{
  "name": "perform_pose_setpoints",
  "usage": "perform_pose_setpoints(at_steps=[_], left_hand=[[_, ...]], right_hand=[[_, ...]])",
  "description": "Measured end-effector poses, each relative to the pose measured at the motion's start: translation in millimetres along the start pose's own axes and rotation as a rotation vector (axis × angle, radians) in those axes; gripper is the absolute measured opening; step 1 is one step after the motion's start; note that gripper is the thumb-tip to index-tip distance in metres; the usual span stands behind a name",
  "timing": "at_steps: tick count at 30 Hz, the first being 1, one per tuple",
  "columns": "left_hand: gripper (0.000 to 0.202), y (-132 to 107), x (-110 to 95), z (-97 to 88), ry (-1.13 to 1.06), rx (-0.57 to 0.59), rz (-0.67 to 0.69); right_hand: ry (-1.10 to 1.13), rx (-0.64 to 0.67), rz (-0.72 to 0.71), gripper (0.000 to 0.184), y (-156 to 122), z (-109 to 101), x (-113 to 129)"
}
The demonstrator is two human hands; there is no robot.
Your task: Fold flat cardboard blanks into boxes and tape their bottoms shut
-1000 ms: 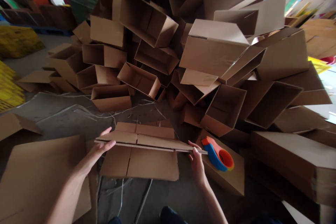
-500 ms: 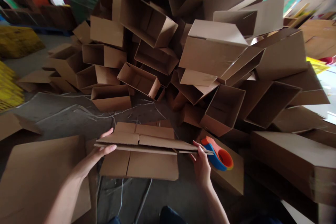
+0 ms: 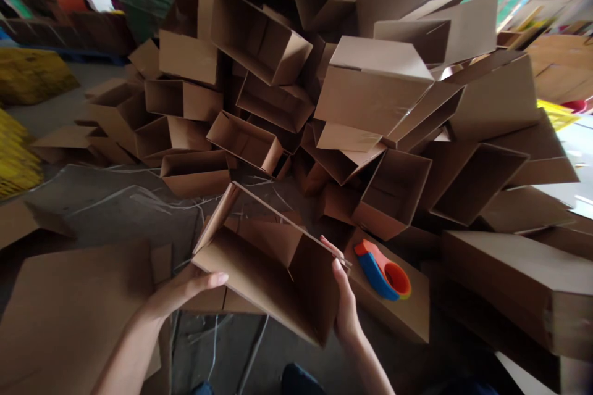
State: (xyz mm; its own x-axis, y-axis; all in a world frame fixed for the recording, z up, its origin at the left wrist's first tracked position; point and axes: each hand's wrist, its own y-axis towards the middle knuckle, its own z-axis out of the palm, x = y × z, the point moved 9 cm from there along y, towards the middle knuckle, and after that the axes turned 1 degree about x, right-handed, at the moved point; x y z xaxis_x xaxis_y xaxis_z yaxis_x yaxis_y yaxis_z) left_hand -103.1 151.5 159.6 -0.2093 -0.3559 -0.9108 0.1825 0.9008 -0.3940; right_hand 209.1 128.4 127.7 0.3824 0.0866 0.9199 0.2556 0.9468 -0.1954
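Observation:
A cardboard box (image 3: pixel 259 265), squared up and open toward me, hangs tilted between my hands. My left hand (image 3: pixel 199 287) grips its left lower edge, thumb on the inside of the wall and the other fingers hidden behind it. At the right corner, my right hand (image 3: pixel 343 296) clasps the box with its fingers bent around the edge. Under it lies a stack of flat folded cardboard (image 3: pixel 204 303), mostly covered by the box. An orange and blue tape dispenser (image 3: pixel 384 271) rests on a closed carton to the right, close to my right hand.
A large heap of open cardboard boxes (image 3: pixel 259 43) rises ahead and to the right. A big carton (image 3: pixel 69 315) stands at the lower left. White strapping strips (image 3: pixel 152 197) lie on the floor. Yellow crates (image 3: pixel 16 154) are at the far left.
The flat-folded cardboard in my hands has opened out into a box shape and tilted, its right side lower. My right hand has shifted slightly left and down.

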Motion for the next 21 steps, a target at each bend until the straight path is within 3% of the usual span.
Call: perform_pose_setpoints(at_steps=[2, 5, 7, 11, 16, 21], left_hand=[[0.079, -2, 0, -1.5, 0.015, -0.015, -0.007], [0.08, -4, 17, -13.1, 0.097, 0.034, -0.057], [0.095, -5, 36, -25.3, 0.203, 0.094, -0.12], [0.115, -5, 64, -59.3, 0.383, 0.067, -0.257], [0.111, 2, 60, -64.4, 0.43, 0.083, -0.201], [0.129, 17, 47, -55.6, 0.439, 0.065, -0.093]], right_hand=[[0.061, 0.024, 0.056, 0.065, -1, 8, -1], [0.159, -0.071, 0.083, 0.068, 5, -1, 8], [0.222, -0.12, 0.087, 0.07, 12, -9, 17], [0.291, -0.058, 0.157, 0.069, 28, -9, 30], [0.337, 0.069, 0.205, 0.052, 37, -3, 31], [0.305, 0.245, 0.182, 0.056, 38, 5, 27]])
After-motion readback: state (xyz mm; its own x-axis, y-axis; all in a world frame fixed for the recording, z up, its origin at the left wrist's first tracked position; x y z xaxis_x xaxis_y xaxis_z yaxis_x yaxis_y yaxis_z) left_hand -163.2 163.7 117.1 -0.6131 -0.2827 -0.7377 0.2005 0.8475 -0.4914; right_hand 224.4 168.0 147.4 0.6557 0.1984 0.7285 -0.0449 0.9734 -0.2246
